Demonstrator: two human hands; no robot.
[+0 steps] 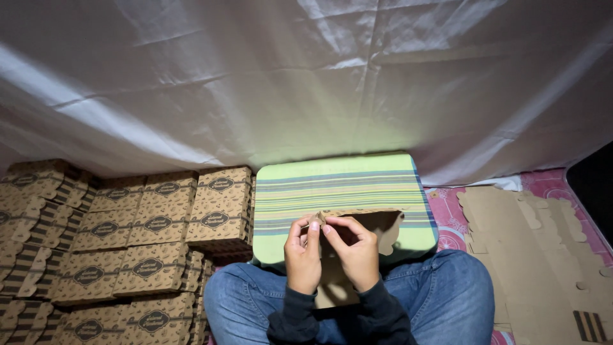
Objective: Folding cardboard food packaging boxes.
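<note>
Head view: a person sits cross-legged in blue jeans, both hands raised over the lap in front of a green striped cushion [338, 185].
Thing in hand: a flat die-cut cardboard blank [377, 227], brown and unfolded, held between the knees and the cushion, its upper edge level with the fingertips.
How it handles: judged light and thin, stiff along the flat panels but ready to bend at its scored creases; dry and not slippery; a hard pinch would likely dent an edge or tear a tab.
Where to hold: best at a corner or along a crease, near the top edge where the fingers already meet.
Left hand [301, 254]: upright, palm turned inward, thumb and forefinger pressed together on the blank's top corner.
Right hand [354, 252]: upright beside it, fingers curled, tips pinching the same corner; the two hands nearly touch.
Wrists: dark sleeves, forearms rising from the lap.
Left side: folded printed boxes [153, 223] stacked in rows.
Right side: more flat cardboard sheets [543, 255] on a pink mat.
Behind: a white sheet [306, 76].
</note>
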